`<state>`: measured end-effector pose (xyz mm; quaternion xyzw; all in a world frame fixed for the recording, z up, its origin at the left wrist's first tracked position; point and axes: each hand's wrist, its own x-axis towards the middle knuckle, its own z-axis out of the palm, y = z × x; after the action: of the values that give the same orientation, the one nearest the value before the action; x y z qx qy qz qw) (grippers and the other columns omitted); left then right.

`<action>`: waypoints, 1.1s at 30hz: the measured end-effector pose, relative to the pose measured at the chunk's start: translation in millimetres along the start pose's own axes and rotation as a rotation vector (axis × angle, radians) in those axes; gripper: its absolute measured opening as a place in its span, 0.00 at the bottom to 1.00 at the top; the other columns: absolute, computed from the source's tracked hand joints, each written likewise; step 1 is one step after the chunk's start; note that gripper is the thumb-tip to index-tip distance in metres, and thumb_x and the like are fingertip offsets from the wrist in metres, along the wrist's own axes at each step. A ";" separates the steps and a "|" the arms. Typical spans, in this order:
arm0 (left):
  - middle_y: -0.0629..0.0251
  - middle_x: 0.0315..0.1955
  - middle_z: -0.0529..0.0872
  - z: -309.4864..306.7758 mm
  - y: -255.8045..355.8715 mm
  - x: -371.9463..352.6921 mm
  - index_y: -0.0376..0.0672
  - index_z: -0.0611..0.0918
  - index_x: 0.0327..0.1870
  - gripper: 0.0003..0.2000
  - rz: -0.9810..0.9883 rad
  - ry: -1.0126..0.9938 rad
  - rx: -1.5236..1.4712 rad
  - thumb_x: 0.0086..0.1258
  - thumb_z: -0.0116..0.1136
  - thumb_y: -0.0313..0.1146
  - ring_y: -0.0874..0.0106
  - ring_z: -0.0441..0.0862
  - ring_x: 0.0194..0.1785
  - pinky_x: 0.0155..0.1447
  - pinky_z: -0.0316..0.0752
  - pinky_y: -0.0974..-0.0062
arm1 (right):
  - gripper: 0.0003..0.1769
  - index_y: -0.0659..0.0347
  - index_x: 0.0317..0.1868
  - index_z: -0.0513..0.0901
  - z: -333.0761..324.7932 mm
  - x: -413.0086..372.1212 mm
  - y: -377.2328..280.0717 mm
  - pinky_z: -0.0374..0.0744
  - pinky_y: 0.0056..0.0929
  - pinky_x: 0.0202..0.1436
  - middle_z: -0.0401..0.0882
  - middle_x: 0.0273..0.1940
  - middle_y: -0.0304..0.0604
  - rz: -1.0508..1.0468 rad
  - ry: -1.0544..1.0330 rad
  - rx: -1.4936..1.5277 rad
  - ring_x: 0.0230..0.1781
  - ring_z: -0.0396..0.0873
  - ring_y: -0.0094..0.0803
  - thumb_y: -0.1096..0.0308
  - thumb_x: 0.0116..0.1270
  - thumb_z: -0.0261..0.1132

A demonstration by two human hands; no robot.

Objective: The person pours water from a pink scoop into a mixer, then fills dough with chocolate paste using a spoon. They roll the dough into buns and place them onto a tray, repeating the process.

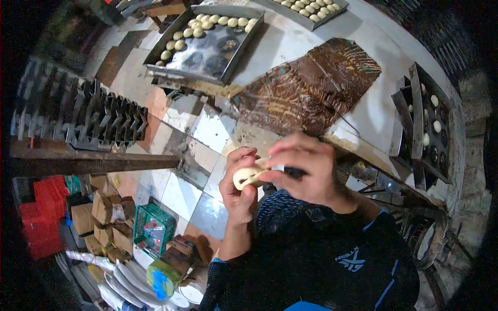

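Observation:
A pale piece of dough with a dark spot in its opening sits between my two hands at the middle. My left hand is closed around it from the left. From the right, my right hand pinches the dough's edge, its fingers a little blurred by motion. Beyond the hands, a brown-smeared sheet lies on the white table. Past it to the left, a metal tray holds several round dough balls.
Another tray of dough balls is at the top. Stacked trays stand at the right. Metal moulds or trays are piled at the left, above a beam. Lower left are a green crate, cardboard boxes and red crates.

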<state>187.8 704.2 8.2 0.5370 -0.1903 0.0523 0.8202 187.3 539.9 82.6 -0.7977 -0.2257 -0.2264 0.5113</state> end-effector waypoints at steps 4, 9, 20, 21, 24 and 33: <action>0.44 0.50 0.78 -7.9 6.8 -15.0 0.41 0.77 0.52 0.20 0.352 -0.108 0.390 0.69 0.57 0.48 0.58 0.75 0.55 0.55 0.72 0.62 | 0.16 0.68 0.39 0.83 5.8 -21.1 -17.9 0.79 0.22 0.32 0.81 0.34 0.46 0.688 -0.136 0.498 0.32 0.82 0.30 0.68 0.53 0.75; 0.55 0.42 0.79 13.8 23.0 -31.0 0.43 0.80 0.53 0.19 0.285 0.048 0.983 0.61 0.66 0.36 0.61 0.75 0.47 0.48 0.73 0.70 | 0.15 0.68 0.39 0.82 11.8 -33.1 -38.0 0.81 0.28 0.36 0.80 0.37 0.47 0.160 -0.085 -0.015 0.36 0.82 0.36 0.71 0.52 0.74; 0.56 0.45 0.65 116.8 -26.8 -3.8 0.42 0.75 0.37 0.24 -0.071 -0.302 -0.280 0.69 0.47 0.59 0.63 0.65 0.49 0.54 0.62 0.63 | 0.14 0.63 0.40 0.85 -108.8 -58.5 -32.2 0.80 0.26 0.34 0.82 0.34 0.45 0.566 0.156 0.154 0.34 0.83 0.31 0.74 0.51 0.74; 0.57 0.42 0.66 132.2 -34.4 3.0 0.44 0.80 0.28 0.25 0.029 -0.326 -0.056 0.75 0.40 0.55 0.63 0.68 0.45 0.50 0.66 0.67 | 0.14 0.64 0.41 0.84 -120.1 -71.9 -16.5 0.80 0.26 0.36 0.82 0.34 0.45 0.405 0.159 0.138 0.35 0.83 0.30 0.76 0.52 0.72; 0.58 0.41 0.66 192.7 -47.6 15.0 0.43 0.78 0.31 0.21 0.156 -0.307 0.093 0.67 0.55 0.55 0.65 0.67 0.45 0.48 0.65 0.69 | 0.15 0.66 0.43 0.83 -156.7 -95.3 2.0 0.81 0.27 0.38 0.83 0.38 0.47 0.133 0.378 0.090 0.36 0.83 0.32 0.78 0.52 0.71; 0.60 0.39 0.74 371.1 -105.3 34.8 0.39 0.77 0.43 0.34 0.128 -0.802 -0.251 0.42 0.78 0.55 0.68 0.75 0.41 0.41 0.76 0.69 | 0.14 0.66 0.43 0.82 -288.6 -165.4 26.1 0.81 0.32 0.43 0.81 0.46 0.51 0.057 0.433 -0.078 0.43 0.83 0.39 0.64 0.63 0.64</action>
<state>155.5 321.7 60.5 0.3979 -0.5321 -0.1334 0.7354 33.4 244.0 74.1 -0.7556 -0.0792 -0.3863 0.5230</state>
